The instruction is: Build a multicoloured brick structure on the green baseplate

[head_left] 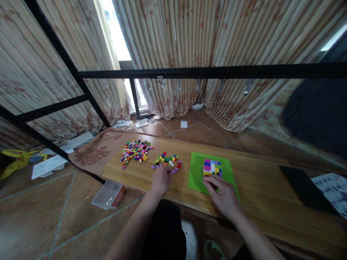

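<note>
My left hand [161, 179] reaches into the near edge of a small loose pile of mixed toy bricks [166, 159]. Its fingers are curled together, and whatever they hold is hidden. On the green baseplate [195, 169] stands a low block of joined bricks [212, 167] in purple, blue, white and yellow. My right hand [222, 190] is at the front of this block, over the baseplate's near part. Thumb and fingertips are brought together there; anything between them is too small to make out.
A larger heap of small colourful bricks [137, 150] lies at the left of the wooden board [173, 141]. A clear plastic box [107, 195] sits at its left front edge. To the right are a black flat item [303, 187] and a printed sheet [332, 189]. A black metal frame [189, 72] crosses behind.
</note>
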A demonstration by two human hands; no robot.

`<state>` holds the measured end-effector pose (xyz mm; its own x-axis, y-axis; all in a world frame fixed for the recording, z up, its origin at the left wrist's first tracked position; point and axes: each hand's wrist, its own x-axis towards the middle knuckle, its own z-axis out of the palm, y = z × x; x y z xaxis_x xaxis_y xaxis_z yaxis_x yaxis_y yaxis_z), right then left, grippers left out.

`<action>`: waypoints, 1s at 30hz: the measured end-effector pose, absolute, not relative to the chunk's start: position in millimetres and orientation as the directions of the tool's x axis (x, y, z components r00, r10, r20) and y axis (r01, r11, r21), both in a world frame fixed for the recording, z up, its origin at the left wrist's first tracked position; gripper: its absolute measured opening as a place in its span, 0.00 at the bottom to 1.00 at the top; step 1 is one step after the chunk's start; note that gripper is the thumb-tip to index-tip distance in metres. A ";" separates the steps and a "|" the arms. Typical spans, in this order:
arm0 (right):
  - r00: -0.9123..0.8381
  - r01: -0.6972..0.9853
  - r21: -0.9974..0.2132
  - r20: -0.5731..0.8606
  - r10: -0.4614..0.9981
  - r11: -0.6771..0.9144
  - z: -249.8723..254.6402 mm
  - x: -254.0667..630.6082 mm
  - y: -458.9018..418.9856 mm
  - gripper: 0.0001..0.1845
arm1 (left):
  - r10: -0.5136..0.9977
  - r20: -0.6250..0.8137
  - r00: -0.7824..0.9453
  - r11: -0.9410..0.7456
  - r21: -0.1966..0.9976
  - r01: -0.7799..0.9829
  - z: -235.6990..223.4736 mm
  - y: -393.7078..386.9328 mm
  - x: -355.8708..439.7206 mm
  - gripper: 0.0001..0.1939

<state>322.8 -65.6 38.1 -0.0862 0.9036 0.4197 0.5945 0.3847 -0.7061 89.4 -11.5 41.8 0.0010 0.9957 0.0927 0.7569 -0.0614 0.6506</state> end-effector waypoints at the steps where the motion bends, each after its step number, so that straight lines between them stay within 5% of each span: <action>1: -0.092 0.594 -0.706 0.417 0.904 0.386 37.5 322.3 -65.5 0.11 | 0.996 0.094 -0.003 -0.056 0.621 0.782 40.0 -11.7 88.3 0.06; 8: -0.111 0.597 -0.706 0.398 0.911 0.381 31.7 322.6 -64.0 0.10 | 0.998 0.066 0.014 -0.043 0.454 0.890 36.8 -14.1 93.8 0.07; 18: -0.131 0.615 -0.694 0.379 0.916 0.375 32.8 321.5 -64.8 0.10 | 0.976 0.209 0.065 -0.153 0.435 0.887 49.4 54.3 97.1 0.10; 24: -0.136 0.621 -0.703 0.340 0.931 0.347 35.1 323.2 -65.2 0.09 | 0.987 0.074 0.144 -0.156 0.193 0.969 42.9 78.7 111.4 0.12; 30: -0.115 0.609 -0.712 0.356 0.928 0.349 37.2 326.1 -66.7 0.09 | 0.987 0.044 0.155 -0.160 0.164 0.973 49.8 82.2 111.3 0.12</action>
